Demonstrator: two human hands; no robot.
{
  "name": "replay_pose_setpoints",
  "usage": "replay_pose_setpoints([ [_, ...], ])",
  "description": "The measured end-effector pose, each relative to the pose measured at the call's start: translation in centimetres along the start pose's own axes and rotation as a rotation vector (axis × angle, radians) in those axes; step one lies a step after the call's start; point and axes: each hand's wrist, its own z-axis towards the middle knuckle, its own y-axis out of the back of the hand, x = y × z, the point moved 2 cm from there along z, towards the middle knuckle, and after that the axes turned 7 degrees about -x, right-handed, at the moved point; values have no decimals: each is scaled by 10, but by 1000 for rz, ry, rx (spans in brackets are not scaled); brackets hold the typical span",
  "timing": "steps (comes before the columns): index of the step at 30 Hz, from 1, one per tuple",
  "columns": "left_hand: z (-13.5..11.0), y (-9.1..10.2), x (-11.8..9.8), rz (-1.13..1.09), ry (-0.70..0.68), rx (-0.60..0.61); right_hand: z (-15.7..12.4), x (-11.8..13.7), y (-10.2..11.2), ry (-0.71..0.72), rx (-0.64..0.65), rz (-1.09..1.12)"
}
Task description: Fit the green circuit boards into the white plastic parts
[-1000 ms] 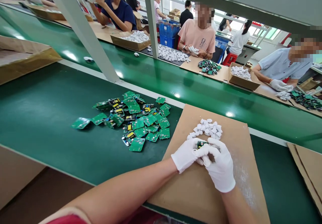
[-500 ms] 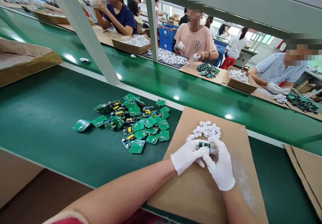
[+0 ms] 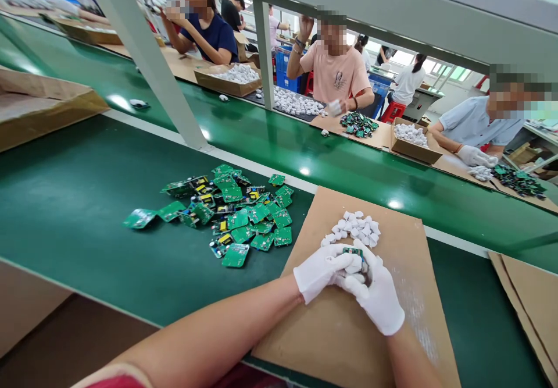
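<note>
A small green circuit board (image 3: 354, 252) is held between my two white-gloved hands, above a sheet of cardboard (image 3: 331, 330). My left hand (image 3: 328, 267) pinches the board from its left side. From the right, my right hand (image 3: 375, 286) curls its fingers round the board; its fingertips are partly hidden, as is the board's lower part. Just beyond my hands lies a small heap of white pieces (image 3: 358, 226) on the cardboard. To the left, many green circuit boards (image 3: 238, 219) with yellow and black components are piled on the dark green bench.
A green conveyor belt (image 3: 288, 149) runs across beyond the bench, with a few white items on it. A slanted metal post (image 3: 148, 56) rises at left. A cardboard box (image 3: 43, 109) stands far left, cardboard sheets (image 3: 529, 295) lie at right. Co-workers sit opposite.
My right fingers have closed further round the circuit board, which stays between both hands. Across the belt, the co-worker in pink has raised one arm, and a white item now lies on the belt there.
</note>
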Motion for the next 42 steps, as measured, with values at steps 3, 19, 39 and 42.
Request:
replay_pose_setpoints([
  [3, 1, 0, 1, -1, 26, -2, 1, -2, 1, -19, -43, -75],
  [19, -1, 0, 1, 209, -38, 33, 6, 0, 1, -178, 95, 282],
  [39, 3, 9, 3, 309, -101, -24, 5, 3, -3, -227, 10, 244],
  [42, 2, 10, 2, 112, 26, 35, 5, -1, -2, -216, -29, 293],
])
